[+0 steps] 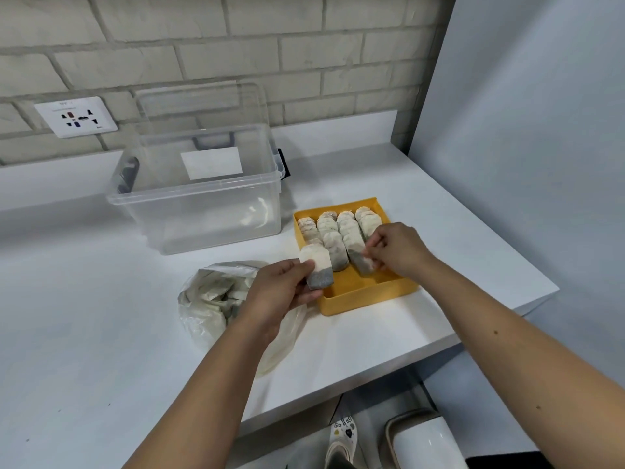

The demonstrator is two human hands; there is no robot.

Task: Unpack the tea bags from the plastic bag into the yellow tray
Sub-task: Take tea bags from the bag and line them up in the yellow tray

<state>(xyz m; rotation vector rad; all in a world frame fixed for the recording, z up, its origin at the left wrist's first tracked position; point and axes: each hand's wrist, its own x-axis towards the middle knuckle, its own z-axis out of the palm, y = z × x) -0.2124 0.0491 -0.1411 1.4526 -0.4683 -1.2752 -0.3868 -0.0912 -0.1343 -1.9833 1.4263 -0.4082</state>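
Observation:
The yellow tray [368, 299] sits on the white counter and holds several tea bags [326, 226] laid in rows. My left hand [280, 289] grips one tea bag [318, 270] at the tray's near left corner, held above the rim. My right hand [399, 248] pinches the near end of a tea bag [360, 262] lying in the tray's right row. The clear plastic bag [209, 299] lies left of the tray under my left wrist, with more tea bags inside.
A clear plastic storage box [203, 198] with its lid leaning behind stands left of and behind the tray. A wall socket [76, 116] is on the brick wall. The counter's edge runs diagonally at the right; a white bin [422, 441] stands on the floor below.

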